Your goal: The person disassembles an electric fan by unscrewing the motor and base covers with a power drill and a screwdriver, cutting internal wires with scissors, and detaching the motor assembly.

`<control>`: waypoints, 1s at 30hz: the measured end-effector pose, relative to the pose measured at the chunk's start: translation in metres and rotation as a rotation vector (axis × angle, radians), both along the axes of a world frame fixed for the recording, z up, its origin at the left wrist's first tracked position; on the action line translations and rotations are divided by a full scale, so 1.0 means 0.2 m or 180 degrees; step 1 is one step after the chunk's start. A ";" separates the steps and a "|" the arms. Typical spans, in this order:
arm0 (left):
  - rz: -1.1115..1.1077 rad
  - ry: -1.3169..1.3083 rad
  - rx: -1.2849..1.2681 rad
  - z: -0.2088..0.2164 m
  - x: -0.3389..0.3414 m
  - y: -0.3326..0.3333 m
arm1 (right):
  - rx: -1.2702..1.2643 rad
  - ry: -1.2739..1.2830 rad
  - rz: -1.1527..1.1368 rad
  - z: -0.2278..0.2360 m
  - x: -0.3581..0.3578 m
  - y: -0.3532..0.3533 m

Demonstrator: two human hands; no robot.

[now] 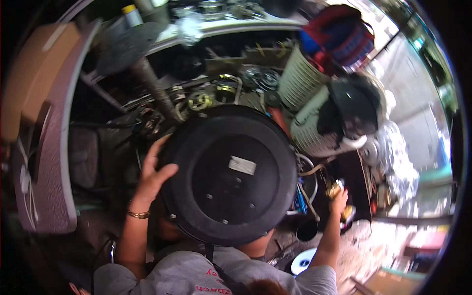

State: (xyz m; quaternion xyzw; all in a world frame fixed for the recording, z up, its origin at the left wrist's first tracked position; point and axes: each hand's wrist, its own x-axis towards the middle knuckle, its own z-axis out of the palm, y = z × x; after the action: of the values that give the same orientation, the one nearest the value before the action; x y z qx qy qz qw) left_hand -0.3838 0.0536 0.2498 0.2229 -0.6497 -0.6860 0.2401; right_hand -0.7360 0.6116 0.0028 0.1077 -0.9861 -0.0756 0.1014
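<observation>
1. Bright daylight from the right; washed-out glare on the pavement [418, 83] and pale rubble [373, 246].
2. Dim and shadowed at left and centre; black round base [228, 174] nearly featureless.
3. Soft overall, slight motion blur on both hands.
4. Strong fisheye bending toward the rim, dark vignette in corners.

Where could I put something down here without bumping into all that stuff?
Almost nowhere. The pale patch below the right hand looks barest. The black round base held by the left hand fills the middle, metal parts crowd behind.
</observation>
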 end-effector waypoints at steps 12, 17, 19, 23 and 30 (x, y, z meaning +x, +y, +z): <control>0.0521 -0.0957 -0.3119 0.17 -0.02 -0.01 | -0.1178 -0.0310 0.0360 -0.09 0.03 0.03; 0.0086 -0.0365 -0.2666 0.12 -0.09 -0.10 | -0.3453 -0.1094 0.0146 0.53 0.26 -0.28; 0.0038 -0.0464 -0.2271 0.16 -0.12 -0.13 | -0.3973 -0.1597 -0.0244 0.97 0.38 -0.47; -0.0320 -0.0334 -0.1627 0.18 -0.24 -0.20 | -0.3557 -0.1558 0.0278 1.37 0.37 -0.58; -0.1096 -0.0380 -0.1995 0.10 -0.44 -0.24 | -0.3319 -0.2255 0.2315 1.97 0.58 -1.53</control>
State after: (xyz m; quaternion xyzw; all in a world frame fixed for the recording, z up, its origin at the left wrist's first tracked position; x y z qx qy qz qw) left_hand -0.4718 0.0047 0.2695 0.0655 -0.8693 -0.4697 0.1394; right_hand -0.6190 0.3047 0.3972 0.3843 -0.7695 0.4820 -0.1670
